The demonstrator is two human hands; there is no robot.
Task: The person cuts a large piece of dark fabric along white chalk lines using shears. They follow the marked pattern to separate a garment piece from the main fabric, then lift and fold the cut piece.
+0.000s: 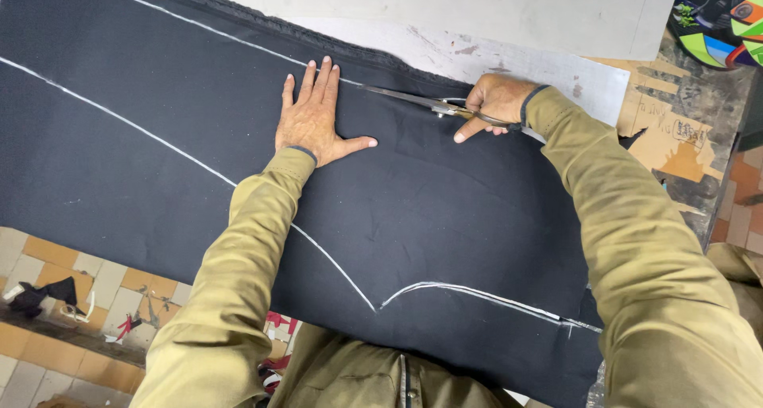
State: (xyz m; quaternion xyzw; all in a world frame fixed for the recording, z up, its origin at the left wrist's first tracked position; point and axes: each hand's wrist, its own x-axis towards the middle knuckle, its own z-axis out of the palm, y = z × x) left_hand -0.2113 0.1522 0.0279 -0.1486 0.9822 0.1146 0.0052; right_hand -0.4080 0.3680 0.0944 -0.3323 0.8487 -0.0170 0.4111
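Observation:
A large sheet of black fabric (159,138) lies spread over the table, marked with white chalk lines (119,118). My left hand (315,118) presses flat on the cloth with fingers spread, just below the upper chalk line. My right hand (497,102) grips a pair of metal scissors (413,100). The blades point left along the upper chalk line, their tips close to my left fingertips. Both arms wear olive sleeves.
White paper (493,11) covers the table beyond the fabric, with worn cardboard (675,130) at the right. Colourful items (719,27) sit at the top right corner. Below the table's near edge a tiled floor (71,297) shows fabric scraps.

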